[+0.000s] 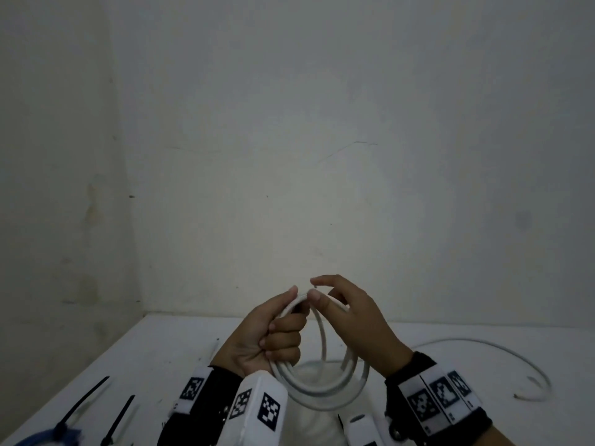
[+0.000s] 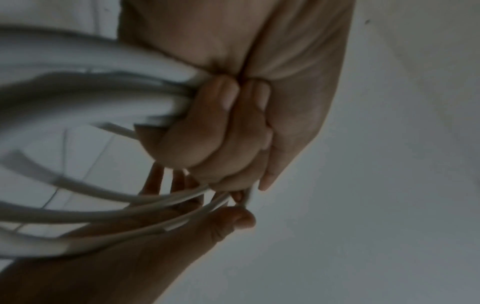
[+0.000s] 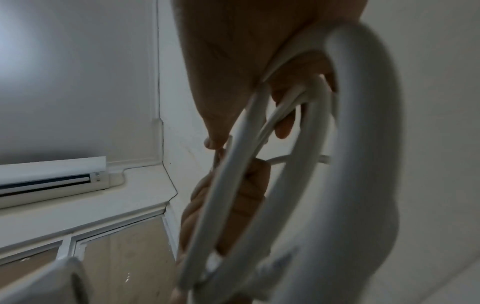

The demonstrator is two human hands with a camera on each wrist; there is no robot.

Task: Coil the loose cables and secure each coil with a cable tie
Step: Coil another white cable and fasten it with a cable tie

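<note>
A white cable coil (image 1: 325,381) of several loops hangs above the white table (image 1: 154,352). My left hand (image 1: 273,333) grips one side of the coil, fingers curled round the bundled strands (image 2: 155,98). My right hand (image 1: 341,310) pinches the cable at the coil's top between thumb and fingers, index finger raised. The cable's loose tail (image 1: 502,352) curves away over the table to the right. In the right wrist view the coil (image 3: 259,164) fills the picture close up. Two black cable ties (image 1: 87,400) lie on the table at lower left.
A blue cable bundle (image 1: 51,437) shows at the bottom-left corner beside the ties. A thin pale tie (image 1: 215,347) lies left of my left wrist. Bare walls stand behind and to the left of the table. A wall air conditioner (image 3: 52,176) appears in the right wrist view.
</note>
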